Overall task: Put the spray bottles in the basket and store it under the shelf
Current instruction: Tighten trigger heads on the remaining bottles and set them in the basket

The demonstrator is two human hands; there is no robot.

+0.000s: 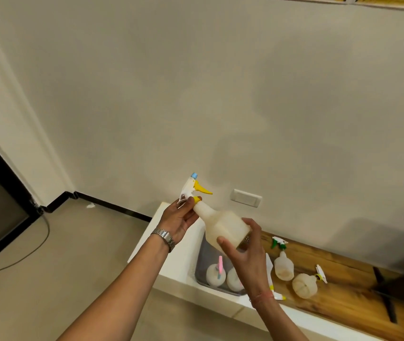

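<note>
I hold a cream spray bottle (223, 226) tilted in the air above the grey basket (202, 263). My left hand (180, 219) grips its white and yellow trigger head at the neck. My right hand (244, 244) wraps around the bottle's base. Inside the basket stand two pale bottles (214, 274), one with a pink trigger. On the wooden shelf top (344, 291) to the right, a bottle with a green trigger (283, 264) and a rounder bottle with a yellow collar (305, 284) lie on their sides.
The basket rests on the white end (183, 254) of the low shelf unit against the wall. A wall socket (246, 198) sits just above. A black cable (36, 244) trails over the floor at left. A dark stand foot (390, 289) crosses the wood at right.
</note>
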